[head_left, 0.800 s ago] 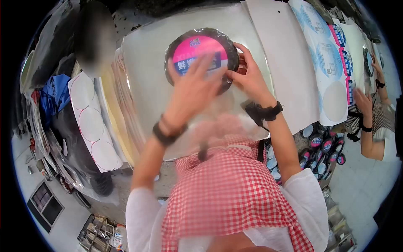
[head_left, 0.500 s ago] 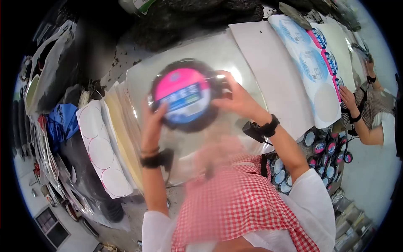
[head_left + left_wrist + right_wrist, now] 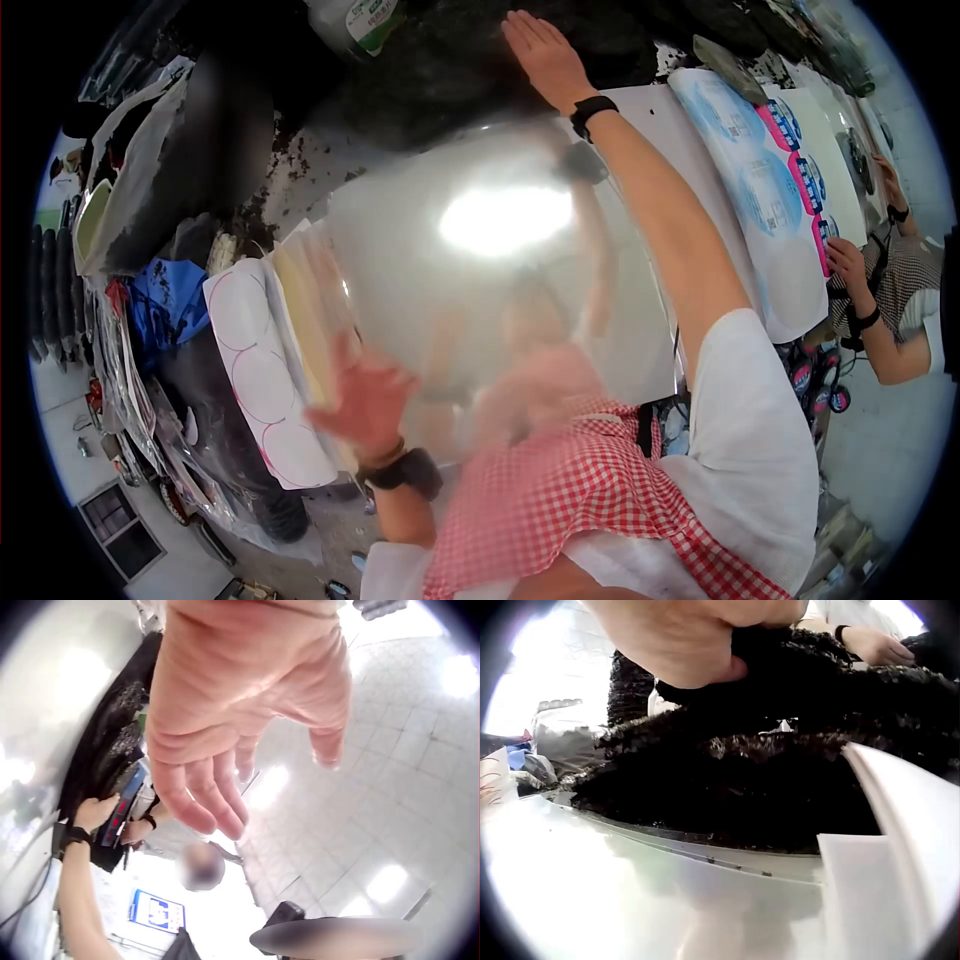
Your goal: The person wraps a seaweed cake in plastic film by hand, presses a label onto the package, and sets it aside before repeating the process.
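Note:
In the head view my right hand (image 3: 548, 62) reaches far forward with straight fingers over a dark pile (image 3: 440, 85). Up close in the right wrist view, that pile is stacked black flaky sheets (image 3: 727, 776) like dried seaweed. The right hand (image 3: 697, 637) is right at the top of the stack, its fingertips partly hidden. My left hand (image 3: 365, 395), blurred, hovers near the table's left front with fingers spread and nothing in it. The left wrist view shows the same hand (image 3: 240, 705) with loosely bent fingers. Below the arms lies a shiny clear plastic sheet (image 3: 430, 330).
Rolled white sheets with round outlines (image 3: 265, 370) lie at left, beside a blue bag (image 3: 168, 300). On the right are blue-printed label sheets (image 3: 765, 190) with pink labels (image 3: 805, 185). Another person's hand (image 3: 848, 262) works beyond them. A green-and-white labelled bag (image 3: 370, 22) lies at the back.
The round black pack with a pink and blue label, earlier between both hands, has left them. The right hand has moved forward to the dark pile; the left has drawn back toward the body.

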### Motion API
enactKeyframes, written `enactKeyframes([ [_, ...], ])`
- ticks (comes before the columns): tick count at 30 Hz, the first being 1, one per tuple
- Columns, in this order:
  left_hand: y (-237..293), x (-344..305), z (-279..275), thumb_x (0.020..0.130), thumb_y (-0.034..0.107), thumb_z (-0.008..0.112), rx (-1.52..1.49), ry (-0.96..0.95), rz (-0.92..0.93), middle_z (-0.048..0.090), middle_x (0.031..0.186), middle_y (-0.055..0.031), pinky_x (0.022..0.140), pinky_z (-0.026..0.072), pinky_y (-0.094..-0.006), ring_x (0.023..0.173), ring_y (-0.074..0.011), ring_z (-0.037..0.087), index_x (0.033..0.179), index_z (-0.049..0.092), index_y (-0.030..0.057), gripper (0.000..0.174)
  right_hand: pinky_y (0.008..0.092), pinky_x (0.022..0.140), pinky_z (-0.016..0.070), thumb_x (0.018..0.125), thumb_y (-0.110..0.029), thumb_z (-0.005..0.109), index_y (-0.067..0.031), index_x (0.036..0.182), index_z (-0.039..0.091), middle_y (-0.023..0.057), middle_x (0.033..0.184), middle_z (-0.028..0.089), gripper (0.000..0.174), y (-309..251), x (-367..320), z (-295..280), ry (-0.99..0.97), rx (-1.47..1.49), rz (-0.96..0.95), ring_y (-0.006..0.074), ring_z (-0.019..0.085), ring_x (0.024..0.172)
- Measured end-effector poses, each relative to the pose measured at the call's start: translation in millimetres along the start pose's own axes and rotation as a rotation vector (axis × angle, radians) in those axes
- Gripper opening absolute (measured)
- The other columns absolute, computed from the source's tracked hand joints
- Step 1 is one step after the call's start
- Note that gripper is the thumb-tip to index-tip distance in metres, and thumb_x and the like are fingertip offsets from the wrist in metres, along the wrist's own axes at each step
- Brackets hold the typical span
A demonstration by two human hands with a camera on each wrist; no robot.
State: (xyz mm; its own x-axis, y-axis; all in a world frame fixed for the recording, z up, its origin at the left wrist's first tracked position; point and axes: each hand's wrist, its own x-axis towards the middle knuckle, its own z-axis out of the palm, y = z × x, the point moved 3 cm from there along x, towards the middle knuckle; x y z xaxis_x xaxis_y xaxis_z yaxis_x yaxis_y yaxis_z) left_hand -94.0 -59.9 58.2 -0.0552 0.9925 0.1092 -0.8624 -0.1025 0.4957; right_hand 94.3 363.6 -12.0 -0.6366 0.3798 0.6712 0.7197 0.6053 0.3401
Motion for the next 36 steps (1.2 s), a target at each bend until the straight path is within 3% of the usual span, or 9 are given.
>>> enactKeyframes([
  [3,-31.1,27.3,-30.5,0.096,0.057,0.047,0.134,0.059,-0.225,0.046,0.14,-0.0245,0.1,0.0439,-0.0457,0.123,-0.0344,0.052,0.155,0.009,0.0162,0.081,0.0408,0.115,0.0315,0.085,-0.029,0.071,-0.0011,0.141,0.042,0.0159,0.15,0.037,0.07,2.2,-13.9,-50.5,-0.054,-0.195,-0.143,0.0331,0.031,0.141],
  [7,-66.0,49.1,-41.9,0.099,0.054,0.04,0.365,0.236,-0.378,0.042,0.142,-0.0268,0.106,0.0412,-0.0464,0.127,-0.0387,0.048,0.155,0.01,0.0203,0.071,0.0391,0.108,0.0405,0.085,-0.007,0.056,-0.004,0.131,0.053,0.0103,0.138,0.054,0.046,-31.7,-58.6,-188.8,-0.005,0.228,-0.162,0.0244,0.05,0.129],
  [11,-79.3,41.6,-48.8,0.101,0.055,0.031,0.218,0.44,-0.282,0.04,0.147,-0.0195,0.109,0.0397,-0.0453,0.133,-0.0321,0.044,0.154,0.014,0.0212,0.065,0.0409,0.109,0.0391,0.088,-0.017,0.057,-0.0023,0.129,0.055,0.0134,0.137,0.054,0.044,-102.9,-152.0,-266.9,-0.235,0.582,-0.28,0.028,0.051,0.129],
  [14,-91.8,33.3,-70.1,0.102,0.036,0.044,0.836,0.371,-0.094,0.041,0.147,-0.017,0.11,0.0351,-0.0396,0.134,-0.0271,0.042,0.151,0.027,0.0101,0.058,0.0422,0.114,0.0311,0.087,-0.027,0.06,-0.0029,0.137,0.048,0.0136,0.146,0.044,0.057,-135.4,-197.4,-257.3,-0.47,0.634,-0.502,0.0296,0.04,0.137],
  [21,-114.0,19.7,-68.6,0.094,0.023,0.057,1.57,0.607,0.262,0.048,0.136,-0.0276,0.106,0.0367,-0.0411,0.127,-0.0375,0.047,0.141,0.038,-0.0052,0.058,0.05,0.116,0.0186,0.083,-0.038,0.072,-0.0014,0.148,0.023,0.0357,0.15,0.014,0.089,-152.0,-210.0,-233.4,-0.513,1.365,0.874,0.0489,0.016,0.141],
  [28,-123.6,27.8,-47.6,0.093,0.03,0.061,2.156,0.753,0.311,0.054,0.114,-0.0236,0.088,0.0447,-0.0438,0.106,-0.039,0.052,0.134,0.049,0.0021,0.051,0.0543,0.113,0.0214,0.09,-0.041,0.06,-0.0144,0.144,0.039,0.028,0.152,0.023,0.064,-180.5,-175.9,-232.3,-0.49,0.835,0.325,0.0422,0.026,0.14],
  [31,-81.7,2.8,-20.7,0.091,0.029,0.064,2.402,0.452,0.539,0.054,0.116,-0.0204,0.09,0.0427,-0.0464,0.108,-0.0371,0.051,0.112,0.062,0.0046,0.032,0.0547,0.112,0.0232,0.092,-0.046,0.055,-0.0298,0.141,0.048,0.0181,0.152,0.033,0.052,-187.5,-172.8,-238.9,-0.482,0.695,0.139,0.036,0.028,0.141],
  [32,-64.2,-13.9,-48.6,0.084,0.024,0.07,1.873,0.248,0.152,0.053,0.126,-0.0157,0.1,0.0365,-0.0506,0.122,-0.0371,0.044,0.091,0.063,0.0078,0.019,0.0549,0.112,0.0232,0.092,-0.047,0.055,-0.0295,0.141,0.048,0.0185,0.152,0.033,0.053,-185.5,-172.2,-236.9,-0.479,0.693,0.12,0.036,0.028,0.141],
  [36,-40.2,-83.8,-48.0,0.077,0.019,0.074,1.842,-0.496,-0.155,0.049,0.14,-0.012,0.111,0.0238,-0.0509,0.138,-0.034,0.034,0.083,0.061,0.0093,0.017,0.0551,0.111,0.0235,0.091,-0.049,0.054,-0.028,0.141,0.047,0.018,0.153,0.031,0.055,-187.8,-174.8,-233.5,-0.472,0.659,0.082,0.0355,0.028,0.141],
])
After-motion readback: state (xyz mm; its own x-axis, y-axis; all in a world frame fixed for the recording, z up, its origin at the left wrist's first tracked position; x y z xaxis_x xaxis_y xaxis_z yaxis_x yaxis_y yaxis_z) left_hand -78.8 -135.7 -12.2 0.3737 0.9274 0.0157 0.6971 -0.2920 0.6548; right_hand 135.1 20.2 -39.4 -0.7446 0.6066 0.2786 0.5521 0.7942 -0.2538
